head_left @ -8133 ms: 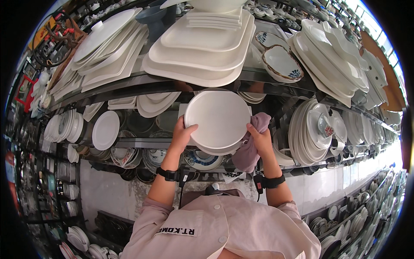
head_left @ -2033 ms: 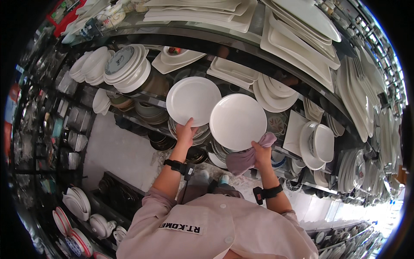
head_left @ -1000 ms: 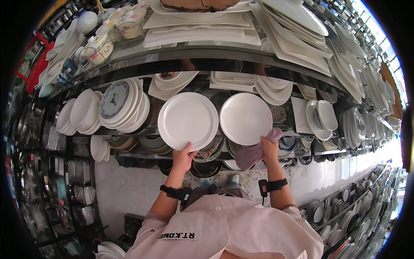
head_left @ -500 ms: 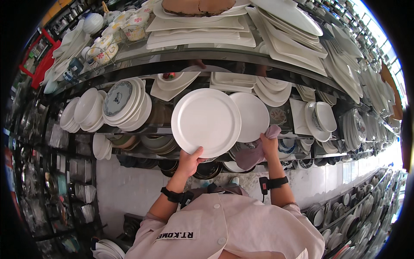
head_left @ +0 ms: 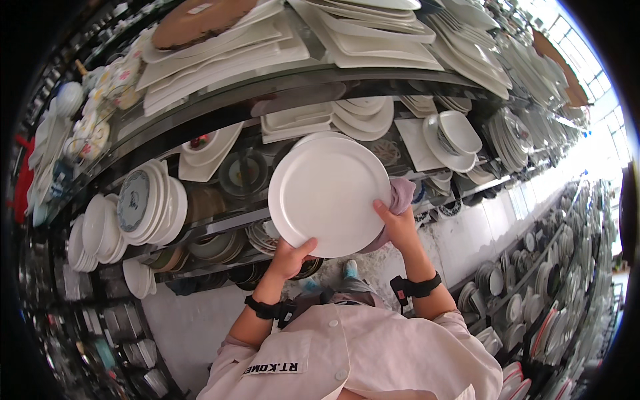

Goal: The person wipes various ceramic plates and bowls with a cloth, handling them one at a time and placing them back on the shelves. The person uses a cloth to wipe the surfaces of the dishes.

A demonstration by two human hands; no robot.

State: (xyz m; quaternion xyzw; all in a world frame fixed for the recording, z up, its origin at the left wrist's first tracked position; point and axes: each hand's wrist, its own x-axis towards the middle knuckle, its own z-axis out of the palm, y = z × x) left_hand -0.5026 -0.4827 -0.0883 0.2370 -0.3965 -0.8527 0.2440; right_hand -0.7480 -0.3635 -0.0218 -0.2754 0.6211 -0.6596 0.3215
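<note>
A round white plate (head_left: 327, 190) with a raised rim is held up before the shelves. My left hand (head_left: 289, 259) is closed on its lower left edge, thumb over the rim. At the lower right edge my right hand (head_left: 398, 225) grips the same plate, its thumb on the face. A mauve cloth (head_left: 401, 195) is bunched in that right hand and hangs partly behind the plate. Just past the plate's far edge shows the rim of another white plate (head_left: 325, 135), mostly hidden; whether the two touch I cannot tell.
Bowls (head_left: 101, 223) and a stack with a blue-grey plate (head_left: 135, 200) stand left on the middle shelf. Square white dishes (head_left: 227, 70) fill the upper shelf, beside a brown board (head_left: 200, 23). Racks of plates (head_left: 527, 287) line the right, beyond the tiled floor (head_left: 180, 320).
My right hand has come to the front plate with the cloth and now grips its edge. The second plate is now mostly covered by the front one. My view has turned to the right.
</note>
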